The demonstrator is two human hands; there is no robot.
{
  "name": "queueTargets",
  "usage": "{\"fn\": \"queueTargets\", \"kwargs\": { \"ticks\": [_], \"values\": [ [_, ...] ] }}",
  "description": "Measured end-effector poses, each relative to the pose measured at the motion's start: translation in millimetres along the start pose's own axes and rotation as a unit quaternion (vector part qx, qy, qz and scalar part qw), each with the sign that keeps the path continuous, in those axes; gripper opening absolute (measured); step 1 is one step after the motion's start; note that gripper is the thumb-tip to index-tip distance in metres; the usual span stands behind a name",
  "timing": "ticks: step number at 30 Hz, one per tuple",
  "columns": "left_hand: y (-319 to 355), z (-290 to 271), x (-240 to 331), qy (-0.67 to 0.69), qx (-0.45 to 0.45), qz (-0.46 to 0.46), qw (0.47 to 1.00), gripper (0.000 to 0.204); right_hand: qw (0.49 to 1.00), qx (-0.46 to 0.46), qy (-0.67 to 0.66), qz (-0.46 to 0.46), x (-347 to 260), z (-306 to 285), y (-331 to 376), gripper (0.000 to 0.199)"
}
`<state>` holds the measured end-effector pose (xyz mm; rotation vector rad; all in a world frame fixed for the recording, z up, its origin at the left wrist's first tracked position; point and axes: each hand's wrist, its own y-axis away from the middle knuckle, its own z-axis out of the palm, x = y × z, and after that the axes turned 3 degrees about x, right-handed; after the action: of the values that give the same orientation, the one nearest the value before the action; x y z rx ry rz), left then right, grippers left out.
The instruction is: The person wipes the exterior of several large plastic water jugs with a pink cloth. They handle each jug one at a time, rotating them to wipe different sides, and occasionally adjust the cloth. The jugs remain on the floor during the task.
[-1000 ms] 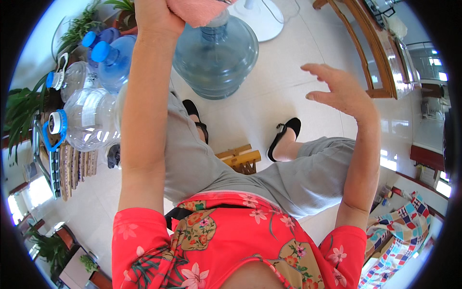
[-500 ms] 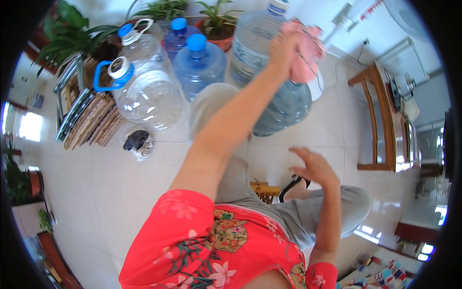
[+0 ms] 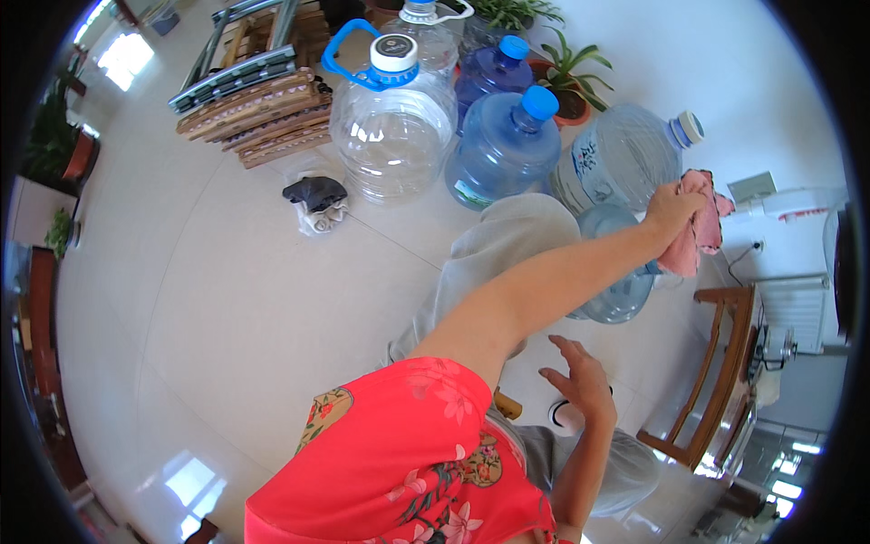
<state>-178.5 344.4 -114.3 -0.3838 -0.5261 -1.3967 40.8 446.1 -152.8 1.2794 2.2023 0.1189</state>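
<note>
**Pink cloth pressed to a big water jug**

Grip first: the left hand (image 3: 672,207) is closed on a pink cloth (image 3: 698,234), bunching it in the fingers and pressing it against the side of a large clear water jug (image 3: 625,163). That jug leans tilted over a second, bluish jug (image 3: 621,290) just below it, so its flank faces the person and the cloth lies flat on it. The arm reaches far out over a raised knee in grey trousers (image 3: 507,240), apparently to get at the jug's far side.

The right hand (image 3: 580,381) holds nothing; its fingers are spread and it hovers low, well apart from the tilted jug, probably for balance.

Left of the tilted jug stand two blue capped bottles (image 3: 503,150) and a clear jug with a blue handle (image 3: 390,127), grouped closely on the tiled floor (image 3: 227,317). Further left lie stacked wooden folding frames (image 3: 263,109) and a small dark bundle (image 3: 315,199). A wooden chair (image 3: 716,381) stands below the tilted jug.
</note>
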Motion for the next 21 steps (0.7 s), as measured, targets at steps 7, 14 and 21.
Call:
{"fn": "queueTargets", "kwargs": {
  "ticks": [7,14,21],
  "values": [
    [6,-5,19,0.047,-0.047,-0.049,0.997,0.022,1.000,-0.016,0.000,0.015,11,7,-16,0.055],
    [-3,-4,-6,0.029,-0.060,-0.038,0.997,0.022,0.998,-0.036,-0.050,0.009,7,20,-23,0.053],
    [34,7,22,-0.014,-0.134,-0.112,0.985,0.025,0.924,0.362,-0.121,0.016,24,-6,-17,0.051]
  ]
}}
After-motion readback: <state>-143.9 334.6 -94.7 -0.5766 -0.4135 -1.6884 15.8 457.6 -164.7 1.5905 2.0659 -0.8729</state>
